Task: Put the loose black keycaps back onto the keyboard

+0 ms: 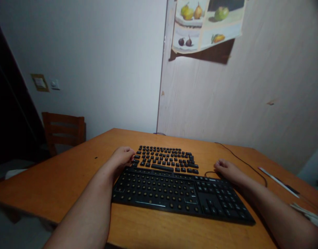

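A black keyboard (159, 192) lies on the table with its main key section stripped to bare stems; keys remain on its right-hand part. Behind it, loose black keycaps (162, 156) are laid out in keyboard-like rows, with a long space bar (162, 167) at the front. My left hand (124, 155) is closed at the left edge of these rows, fingertips beside the outer keycaps; what they pinch, if anything, is hidden. Curled into a fist, my right hand (223, 167) rests on the table behind the keyboard's right part, beside its cable (210, 172).
The wooden table (57, 183) reaches to the wall. A small dark piece (96, 157) lies left of my left hand. On the right are a long cable (242, 159) and a white strip (278, 181). A wooden chair (62, 129) stands at the left; a fruit picture (208, 26) hangs above.
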Motion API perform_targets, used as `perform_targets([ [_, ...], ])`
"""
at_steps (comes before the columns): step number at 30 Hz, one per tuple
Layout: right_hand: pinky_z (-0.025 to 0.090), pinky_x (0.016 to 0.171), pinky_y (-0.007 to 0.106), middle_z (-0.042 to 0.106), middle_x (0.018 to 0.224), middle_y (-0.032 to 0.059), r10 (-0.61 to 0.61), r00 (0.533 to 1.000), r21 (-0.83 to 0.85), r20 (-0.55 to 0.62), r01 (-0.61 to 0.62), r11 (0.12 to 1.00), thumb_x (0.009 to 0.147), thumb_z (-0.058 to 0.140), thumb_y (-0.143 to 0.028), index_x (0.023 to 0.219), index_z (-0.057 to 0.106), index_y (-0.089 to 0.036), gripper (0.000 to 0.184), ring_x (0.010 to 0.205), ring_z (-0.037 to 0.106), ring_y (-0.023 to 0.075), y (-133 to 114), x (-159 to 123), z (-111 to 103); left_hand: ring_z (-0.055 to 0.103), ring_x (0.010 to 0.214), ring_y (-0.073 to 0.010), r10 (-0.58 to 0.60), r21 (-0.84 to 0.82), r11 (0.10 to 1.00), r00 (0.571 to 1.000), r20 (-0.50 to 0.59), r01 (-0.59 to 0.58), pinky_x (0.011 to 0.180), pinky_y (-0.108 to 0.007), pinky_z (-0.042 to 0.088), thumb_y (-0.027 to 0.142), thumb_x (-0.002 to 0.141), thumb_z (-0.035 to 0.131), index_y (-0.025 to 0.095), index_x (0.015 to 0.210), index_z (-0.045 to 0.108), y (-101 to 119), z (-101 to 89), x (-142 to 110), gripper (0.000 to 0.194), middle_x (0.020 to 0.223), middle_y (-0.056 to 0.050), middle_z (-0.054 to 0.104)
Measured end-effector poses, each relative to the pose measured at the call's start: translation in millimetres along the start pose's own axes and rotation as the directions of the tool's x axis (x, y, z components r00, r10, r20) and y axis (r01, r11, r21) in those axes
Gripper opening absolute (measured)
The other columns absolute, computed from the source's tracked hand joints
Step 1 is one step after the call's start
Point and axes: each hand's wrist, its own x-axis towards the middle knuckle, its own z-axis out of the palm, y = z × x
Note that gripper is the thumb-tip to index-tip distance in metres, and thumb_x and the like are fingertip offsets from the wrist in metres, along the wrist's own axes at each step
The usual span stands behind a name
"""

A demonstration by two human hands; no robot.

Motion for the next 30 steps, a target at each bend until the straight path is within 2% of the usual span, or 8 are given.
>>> perform_targets([
  [5, 0.032, 0.051, 0.024, 0.056, 0.060, -0.0019, -0.011, 1.000, -0.062, 0.006, 0.011, 0.998, 0.080, 0.053, -0.035, 0.072, 0.051, -0.021, 0.017, 0.055, 0.048, 0.0131, 2.1, 1.0, -1.5, 0.043, 0.040, -0.0123, -0.012, 0.016, 1.000, 0.999, 0.040, 0.011, 0.042, -0.023, 0.027, 0.033, 0.062, 0.060, 0.018, 0.057, 0.057, 0.5, 2.3, -4.7, 0.016, 0.044, -0.001, 0.052],
  [13, 0.032, 0.051, 0.025, 0.057, 0.061, -0.0007, -0.011, 0.999, -0.129, 0.036, 0.015, 0.991, 0.080, 0.053, -0.035, 0.074, 0.052, -0.020, 0.016, 0.057, 0.050, 0.0143, 1.7, -0.2, -5.7, 0.043, 0.039, -0.0127, -0.027, 0.079, 0.997, 1.000, 0.012, 0.026, 0.042, -0.024, 0.024, 0.030, 0.064, 0.059, 0.017, 0.061, 0.061, 3.4, 3.7, -11.7, 0.013, 0.043, -0.001, 0.053],
  [24, 0.032, 0.050, 0.025, 0.058, 0.060, -0.0009, -0.008, 0.999, -0.139, 0.038, 0.013, 0.990, 0.077, 0.055, -0.036, 0.074, 0.054, -0.020, 0.016, 0.056, 0.051, 0.0143, 8.1, 3.4, -4.4, 0.041, 0.038, -0.0114, -0.059, 0.138, 0.989, 0.998, 0.023, 0.055, 0.042, -0.024, 0.021, 0.030, 0.064, 0.059, 0.017, 0.056, 0.059, -0.6, 1.5, -6.1, 0.015, 0.043, -0.001, 0.053],
  [30, 0.033, 0.052, 0.025, 0.060, 0.064, 0.0002, -0.037, 0.998, -0.207, 0.055, 0.047, 0.977, 0.079, 0.053, -0.036, 0.076, 0.055, -0.021, 0.016, 0.059, 0.054, 0.0157, 7.9, 3.6, -6.7, 0.042, 0.037, -0.0121, -0.071, 0.166, 0.984, 0.997, 0.019, 0.067, 0.041, -0.023, 0.023, 0.031, 0.065, 0.059, 0.018, 0.054, 0.056, 1.6, 1.6, -6.0, 0.017, 0.041, -0.001, 0.053],
])
